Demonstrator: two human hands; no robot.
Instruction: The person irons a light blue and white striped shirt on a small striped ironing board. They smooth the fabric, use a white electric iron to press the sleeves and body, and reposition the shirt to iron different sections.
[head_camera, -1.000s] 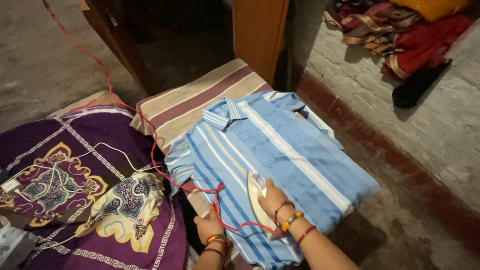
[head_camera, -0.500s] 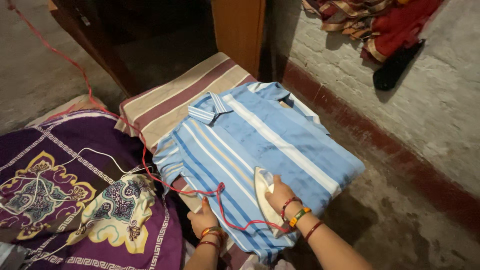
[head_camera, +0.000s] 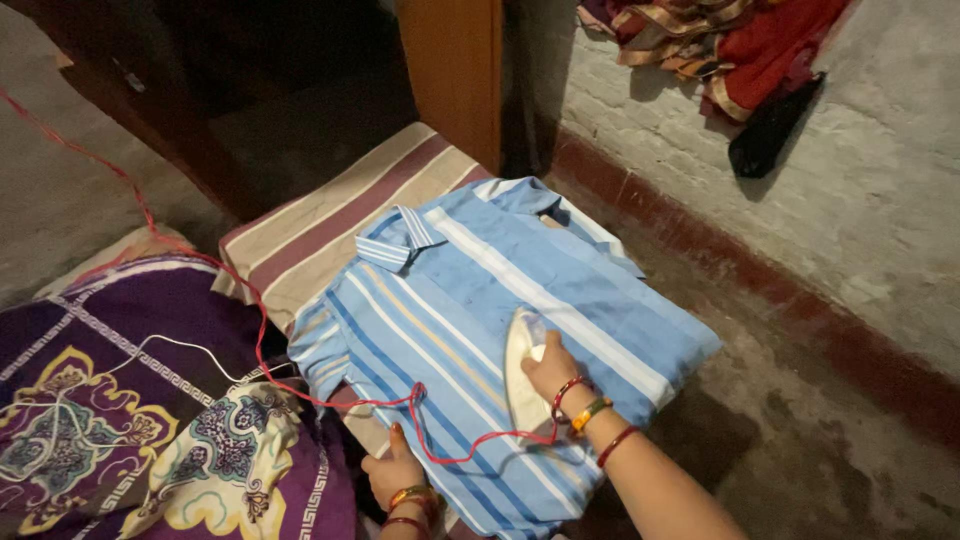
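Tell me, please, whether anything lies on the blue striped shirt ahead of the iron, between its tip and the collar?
Nothing visible does. The iron, under the right hand, points up the shirt, and the cloth from its tip to the collar lies bare. The red cord trails behind the iron, near the left hand.

Both forearms are bare, each wrist stacked with red and gold bangles, perhaps one green on the right hand (head_camera: 548, 370).
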